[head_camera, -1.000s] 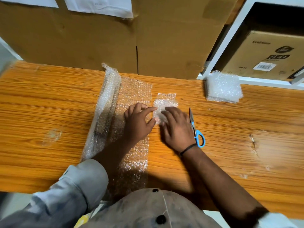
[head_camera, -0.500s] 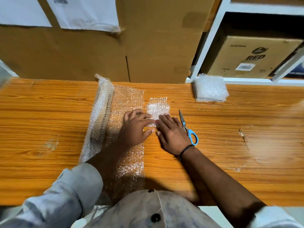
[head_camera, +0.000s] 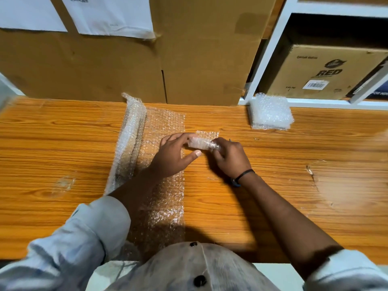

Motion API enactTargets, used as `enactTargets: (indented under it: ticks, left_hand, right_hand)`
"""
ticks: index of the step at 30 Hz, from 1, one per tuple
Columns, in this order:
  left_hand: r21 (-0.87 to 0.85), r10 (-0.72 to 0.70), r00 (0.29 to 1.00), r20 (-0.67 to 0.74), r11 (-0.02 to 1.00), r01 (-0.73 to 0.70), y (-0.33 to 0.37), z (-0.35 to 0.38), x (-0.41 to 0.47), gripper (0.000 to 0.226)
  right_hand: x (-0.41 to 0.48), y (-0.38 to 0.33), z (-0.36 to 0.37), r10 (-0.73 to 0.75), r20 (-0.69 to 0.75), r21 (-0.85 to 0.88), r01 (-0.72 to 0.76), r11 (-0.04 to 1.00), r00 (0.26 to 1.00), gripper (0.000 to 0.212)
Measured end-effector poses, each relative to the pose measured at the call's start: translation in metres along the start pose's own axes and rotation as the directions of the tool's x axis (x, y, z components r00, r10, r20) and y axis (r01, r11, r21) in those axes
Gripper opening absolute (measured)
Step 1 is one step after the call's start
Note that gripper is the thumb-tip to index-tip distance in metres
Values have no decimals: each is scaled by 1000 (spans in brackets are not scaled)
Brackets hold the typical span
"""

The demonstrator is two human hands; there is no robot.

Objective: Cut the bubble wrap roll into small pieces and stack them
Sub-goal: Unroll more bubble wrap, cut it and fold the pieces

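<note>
Fingers of my left hand and right hand clamp both ends of the cut piece, held just above the bench (to carry it over, I judge); the stack sits well apart to the right, the roll to the left.

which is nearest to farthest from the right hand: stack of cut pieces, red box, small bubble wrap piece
1. small bubble wrap piece, held in the right hand
2. stack of cut pieces, farther back and right
3. RED cardboard box, on the shelf behind the stack
</note>
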State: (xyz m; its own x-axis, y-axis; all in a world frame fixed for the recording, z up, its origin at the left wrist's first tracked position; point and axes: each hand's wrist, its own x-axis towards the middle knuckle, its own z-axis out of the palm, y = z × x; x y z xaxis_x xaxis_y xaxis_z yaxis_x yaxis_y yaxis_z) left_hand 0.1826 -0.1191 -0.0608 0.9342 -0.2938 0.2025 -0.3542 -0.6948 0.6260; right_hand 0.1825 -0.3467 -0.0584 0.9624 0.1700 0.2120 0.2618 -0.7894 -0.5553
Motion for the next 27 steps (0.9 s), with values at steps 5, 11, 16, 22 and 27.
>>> enactTargets:
  ticks: [5,11,16,22,27]
  left_hand:
    - [-86,-141,990,-28,987,138,-12,6,25,69]
    - [-44,-252,956,-149,968,248,-9,17,50,68]
    - [123,-253,918,-305,946,301,-4,28,54,35]
    - [34,-499,849,-176,858,512,15,32,70,43]
    - [-56,-598,788,-144,800,597,26,34,93,64]
  right_hand:
    - [36,-3,-9,152,9,179,-151,972,988,19]
    - [82,7,-6,315,-20,245,-301,922,949,23]
    - [99,17,6,467,-17,216,-453,865,884,19]
    - [101,15,10,517,-47,218,-496,840,855,39]
    - [97,16,4,566,-21,327,-530,783,824,31]
